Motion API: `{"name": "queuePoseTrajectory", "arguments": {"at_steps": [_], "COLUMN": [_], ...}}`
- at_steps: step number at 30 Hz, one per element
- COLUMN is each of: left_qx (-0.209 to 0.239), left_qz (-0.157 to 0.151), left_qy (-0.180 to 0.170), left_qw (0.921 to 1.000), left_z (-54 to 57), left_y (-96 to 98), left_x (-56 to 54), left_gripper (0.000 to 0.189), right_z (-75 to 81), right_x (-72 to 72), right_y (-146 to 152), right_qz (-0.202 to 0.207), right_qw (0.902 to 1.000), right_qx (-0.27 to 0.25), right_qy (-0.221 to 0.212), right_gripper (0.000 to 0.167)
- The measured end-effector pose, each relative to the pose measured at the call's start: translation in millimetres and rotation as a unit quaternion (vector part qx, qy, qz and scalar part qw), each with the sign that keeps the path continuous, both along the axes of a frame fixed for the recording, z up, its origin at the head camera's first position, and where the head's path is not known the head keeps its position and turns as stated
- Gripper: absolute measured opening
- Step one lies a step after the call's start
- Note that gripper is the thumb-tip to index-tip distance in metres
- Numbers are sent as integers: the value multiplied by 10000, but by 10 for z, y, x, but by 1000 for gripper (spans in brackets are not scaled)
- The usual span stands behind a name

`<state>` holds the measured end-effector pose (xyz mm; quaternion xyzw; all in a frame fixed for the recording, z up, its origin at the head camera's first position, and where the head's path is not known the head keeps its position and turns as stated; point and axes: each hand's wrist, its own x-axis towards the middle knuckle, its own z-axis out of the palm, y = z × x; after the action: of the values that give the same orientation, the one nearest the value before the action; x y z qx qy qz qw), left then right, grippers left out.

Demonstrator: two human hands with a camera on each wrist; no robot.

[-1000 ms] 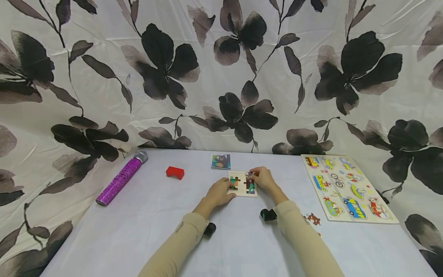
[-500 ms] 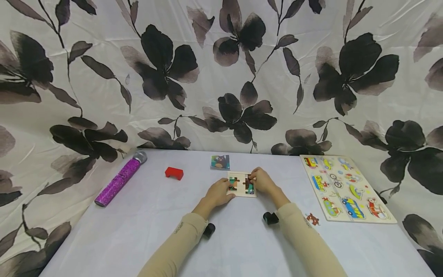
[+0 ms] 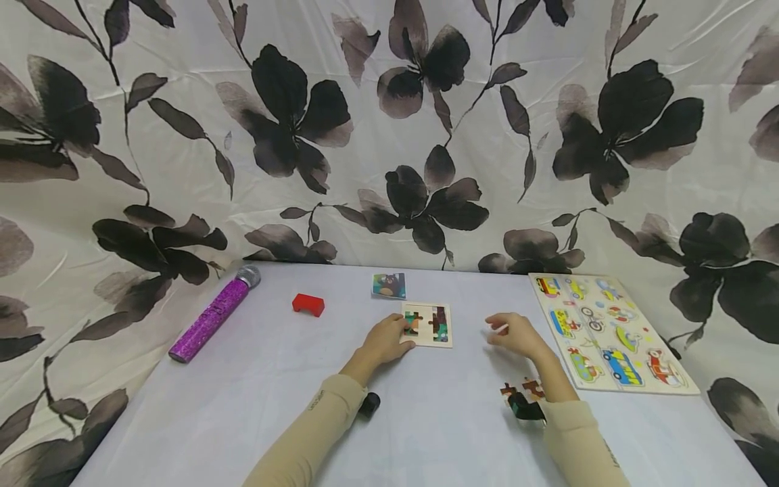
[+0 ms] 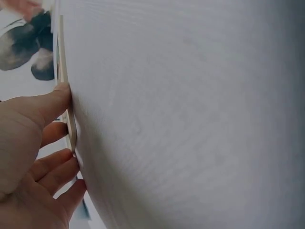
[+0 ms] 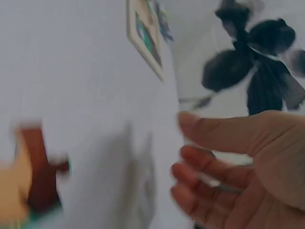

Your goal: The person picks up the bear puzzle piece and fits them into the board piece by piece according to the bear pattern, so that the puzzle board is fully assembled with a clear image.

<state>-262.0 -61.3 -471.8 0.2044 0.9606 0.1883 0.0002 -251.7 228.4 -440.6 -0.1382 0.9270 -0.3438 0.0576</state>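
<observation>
Bare right hand [image 3: 517, 336] now off the pale wooden jigsaw tray [image 3: 449, 328] and nearer the right edge of the white-covered table [image 3: 456, 426], tray's upper right corner uncovered, small brown jigsaw piece [image 3: 508, 389] newly visible left of the beige right sleeve [image 3: 578, 436].

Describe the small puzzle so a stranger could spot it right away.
On the white table, find the left hand. It grips the edge of the small puzzle; unlike the picture card just beyond, this has a pale frame and a bare middle.
</observation>
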Motion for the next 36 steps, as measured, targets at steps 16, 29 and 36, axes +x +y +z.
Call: {"name": "queuePoseTrajectory", "arguments": {"at_steps": [16, 29, 36], "left_qx": [125, 99, 160], "left_qz": [34, 17, -43], "left_qy": [18, 5, -5], "left_qw": [9999, 9999, 9999], "left_z": [-33, -34, -38], "left_y": [-27, 7, -6], "left_x": [2, -8, -13], "left_gripper": [41, 42, 42], "right_z": [5, -30, 16], "right_x": [732, 738, 598], "right_y": [804, 729, 694], "right_qz": [-882, -857, -665], "right_qw": [9865, 9891, 9945], "right_qx": [953, 872, 32], "right_qy": [-999, -824, -807], "right_gripper": [41, 26, 21]}}
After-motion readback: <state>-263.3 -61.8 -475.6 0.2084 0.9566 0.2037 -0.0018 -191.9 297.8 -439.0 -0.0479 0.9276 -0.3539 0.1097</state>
